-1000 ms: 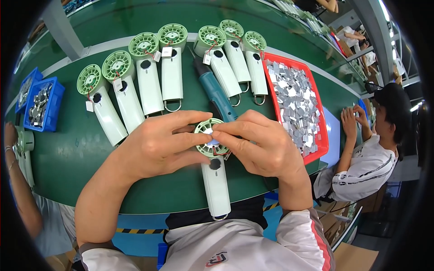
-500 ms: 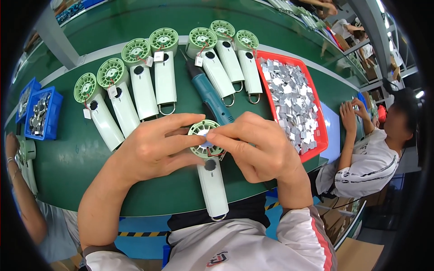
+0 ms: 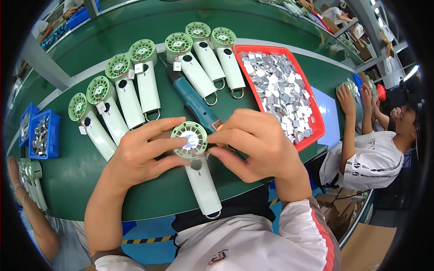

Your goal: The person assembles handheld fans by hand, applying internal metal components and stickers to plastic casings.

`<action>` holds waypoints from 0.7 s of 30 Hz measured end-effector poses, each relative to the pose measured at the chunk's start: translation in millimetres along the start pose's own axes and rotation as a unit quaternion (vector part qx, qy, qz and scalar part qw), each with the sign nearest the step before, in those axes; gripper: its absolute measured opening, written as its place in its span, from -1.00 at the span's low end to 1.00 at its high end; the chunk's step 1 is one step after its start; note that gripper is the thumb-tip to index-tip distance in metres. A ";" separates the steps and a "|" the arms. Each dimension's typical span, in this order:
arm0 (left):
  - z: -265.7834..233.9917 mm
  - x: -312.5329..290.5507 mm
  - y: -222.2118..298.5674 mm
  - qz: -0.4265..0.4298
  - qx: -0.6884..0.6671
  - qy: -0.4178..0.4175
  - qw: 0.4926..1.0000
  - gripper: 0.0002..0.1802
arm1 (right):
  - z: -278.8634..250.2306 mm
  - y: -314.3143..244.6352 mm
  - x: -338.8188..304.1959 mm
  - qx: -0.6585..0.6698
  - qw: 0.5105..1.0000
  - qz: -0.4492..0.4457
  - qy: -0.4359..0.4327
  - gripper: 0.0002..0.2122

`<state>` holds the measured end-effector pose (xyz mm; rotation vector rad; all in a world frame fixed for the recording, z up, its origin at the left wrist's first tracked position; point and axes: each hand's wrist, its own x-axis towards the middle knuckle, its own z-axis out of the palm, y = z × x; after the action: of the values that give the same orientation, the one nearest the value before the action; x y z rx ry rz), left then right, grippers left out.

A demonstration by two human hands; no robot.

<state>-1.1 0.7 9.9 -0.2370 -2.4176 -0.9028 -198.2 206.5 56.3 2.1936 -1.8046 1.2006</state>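
Observation:
A pale green handheld fan (image 3: pixel 203 187) lies on the bench in front of me, its handle toward my body. My left hand (image 3: pixel 138 151) curls around the left side of its round head, and the index finger presses on a small bluish-white piece (image 3: pixel 189 138) at the hub. Beside the right rim, my right hand (image 3: pixel 262 147) has its thumb and index finger apart, near thin red wires. I see nothing between those fingers. Several similar fans (image 3: pixel 131 104) lie in a row beyond, with red wires and white square pieces at their heads.
A teal electric screwdriver (image 3: pixel 192 99) lies just beyond my hands. On the right stands a red tray (image 3: pixel 322 128) full of small silvery-white squares. Blue bins (image 3: pixel 53 140) with metal parts stand at the left. Other people work on both sides.
My right hand's fingertips have drawn off the hub to the right rim and spread apart. The left index finger now presses the bluish-white piece. The whole view has shifted slightly.

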 end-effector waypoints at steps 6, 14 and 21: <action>-0.6 0.9 0.8 -0.005 0.004 -0.007 1.000 -0.47 | 3.6 -1.0 -15.2 -0.028 0.991 0.068 -0.113 -0.71; 1.5 -4.7 -4.3 -0.020 0.008 -0.008 1.000 -0.39 | 8.8 8.6 -21.7 0.011 0.990 0.068 -0.120 -0.78; 1.2 -2.7 -3.6 -0.010 0.009 0.001 1.000 -0.40 | 3.3 5.6 -14.4 0.063 0.996 0.022 -0.058 -0.80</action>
<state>-0.5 -1.2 5.7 -0.2050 -2.4291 -0.8903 -201.4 214.7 43.3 2.3491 -1.8795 1.2528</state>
